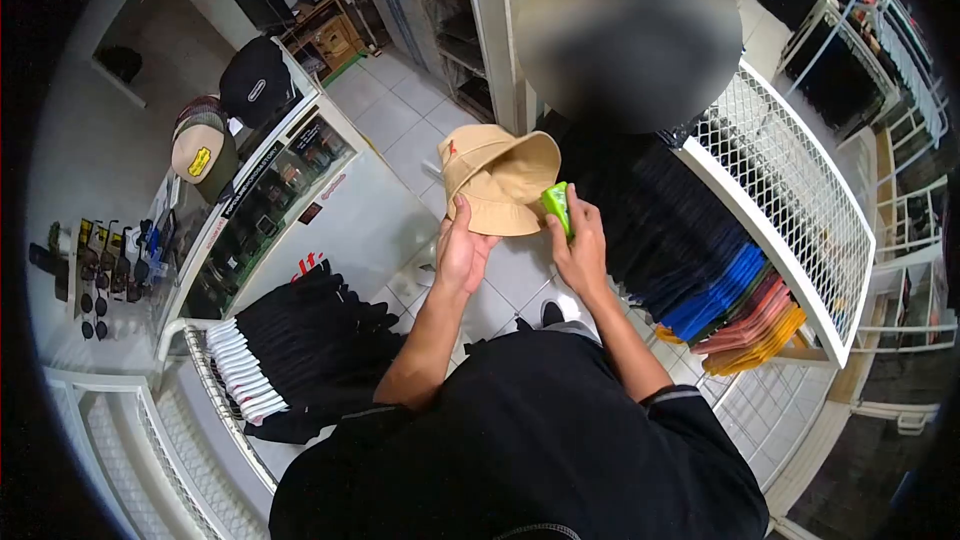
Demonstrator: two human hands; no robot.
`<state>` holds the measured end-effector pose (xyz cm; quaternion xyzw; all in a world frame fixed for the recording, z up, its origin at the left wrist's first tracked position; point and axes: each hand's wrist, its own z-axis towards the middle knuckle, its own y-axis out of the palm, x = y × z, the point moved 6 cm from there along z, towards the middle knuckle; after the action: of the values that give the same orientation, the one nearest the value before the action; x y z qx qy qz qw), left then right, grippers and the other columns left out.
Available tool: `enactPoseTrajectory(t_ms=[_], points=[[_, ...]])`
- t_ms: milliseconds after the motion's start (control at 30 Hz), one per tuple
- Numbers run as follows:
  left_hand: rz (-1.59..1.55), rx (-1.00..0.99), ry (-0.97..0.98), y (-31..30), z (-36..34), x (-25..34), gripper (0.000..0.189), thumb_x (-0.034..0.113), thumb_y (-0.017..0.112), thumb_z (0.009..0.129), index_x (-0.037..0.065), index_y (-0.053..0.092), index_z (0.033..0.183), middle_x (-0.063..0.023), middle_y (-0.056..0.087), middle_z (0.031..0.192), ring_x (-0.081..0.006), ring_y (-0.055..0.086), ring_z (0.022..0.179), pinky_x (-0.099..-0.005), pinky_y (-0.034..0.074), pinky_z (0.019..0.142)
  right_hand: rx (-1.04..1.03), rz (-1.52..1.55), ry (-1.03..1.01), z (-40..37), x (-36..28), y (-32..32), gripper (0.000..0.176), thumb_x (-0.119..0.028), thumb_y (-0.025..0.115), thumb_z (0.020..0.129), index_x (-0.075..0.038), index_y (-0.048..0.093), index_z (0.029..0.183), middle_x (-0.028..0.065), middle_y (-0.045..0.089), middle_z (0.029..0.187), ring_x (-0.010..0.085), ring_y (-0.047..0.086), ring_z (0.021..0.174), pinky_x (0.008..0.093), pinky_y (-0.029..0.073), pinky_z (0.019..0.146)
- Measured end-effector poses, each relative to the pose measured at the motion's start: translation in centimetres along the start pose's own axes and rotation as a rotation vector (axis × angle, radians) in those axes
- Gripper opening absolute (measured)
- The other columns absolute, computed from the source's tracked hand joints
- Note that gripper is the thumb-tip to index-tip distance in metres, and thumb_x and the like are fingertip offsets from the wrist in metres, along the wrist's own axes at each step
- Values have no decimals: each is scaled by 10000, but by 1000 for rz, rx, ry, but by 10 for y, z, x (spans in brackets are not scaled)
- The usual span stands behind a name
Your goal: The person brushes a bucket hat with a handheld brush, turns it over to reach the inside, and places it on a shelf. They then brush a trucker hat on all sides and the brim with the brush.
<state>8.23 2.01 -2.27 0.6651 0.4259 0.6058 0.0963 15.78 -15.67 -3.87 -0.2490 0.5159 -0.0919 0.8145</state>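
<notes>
A tan bucket hat [485, 178] is held up at the middle of the head view, tilted so that part of its inside shows. My left hand [463, 250] grips the lower left part of its brim, with the thumb on the outside. Close to the brim's right edge, my right hand [580, 240] is closed around a small bright green object [557, 206]. The green object is beside the hat; whether they touch is hard to tell. A small red mark shows on the hat's upper left side.
A glass display counter [345, 145] with caps [203, 152] stands at the left. Black garments [310, 350] hang at lower left. Folded coloured clothes [720, 290] hang by a white mesh rack [790, 190] at right. A person, blurred, is beyond the hat.
</notes>
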Motion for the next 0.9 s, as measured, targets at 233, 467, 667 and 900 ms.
enactPoseTrajectory(t_ms=[233, 467, 667, 900], points=[[36, -83, 14, 5, -4, 2, 584, 423, 390, 1129, 22, 357, 1552, -161, 492, 1543, -309, 515, 1408, -487, 459, 1163, -46, 29, -209, -5, -48, 16, 623, -172, 733, 937, 17, 521, 1492, 276, 614, 1224, 422, 624, 1115, 464, 500, 994], [96, -73, 72, -16, 0, 4, 571, 434, 388, 1131, 21, 397, 1524, -169, 550, 1482, -314, 557, 1371, -510, 493, 1118, -10, 138, -223, -5, -73, -6, 616, -139, 746, 925, 19, 526, 1478, 259, 625, 1217, 397, 635, 1104, 434, 515, 967], [171, 63, 34, -23, -5, 9, 558, 423, 376, 1138, 7, 417, 1507, -177, 575, 1449, -307, 603, 1317, -503, 512, 1093, -85, -11, -79, -13, -9, 20, 651, -186, 775, 908, 12, 527, 1476, 248, 626, 1238, 396, 632, 1137, 433, 507, 992], [453, 4, 83, -29, 4, 33, 476, 327, 431, 1138, -18, 512, 1455, -122, 653, 1339, -210, 659, 1188, -373, 525, 1030, -187, 11, -266, 27, -52, -25, 663, -169, 842, 780, -20, 603, 1380, 248, 528, 1482, 371, 672, 1117, 436, 530, 1007]])
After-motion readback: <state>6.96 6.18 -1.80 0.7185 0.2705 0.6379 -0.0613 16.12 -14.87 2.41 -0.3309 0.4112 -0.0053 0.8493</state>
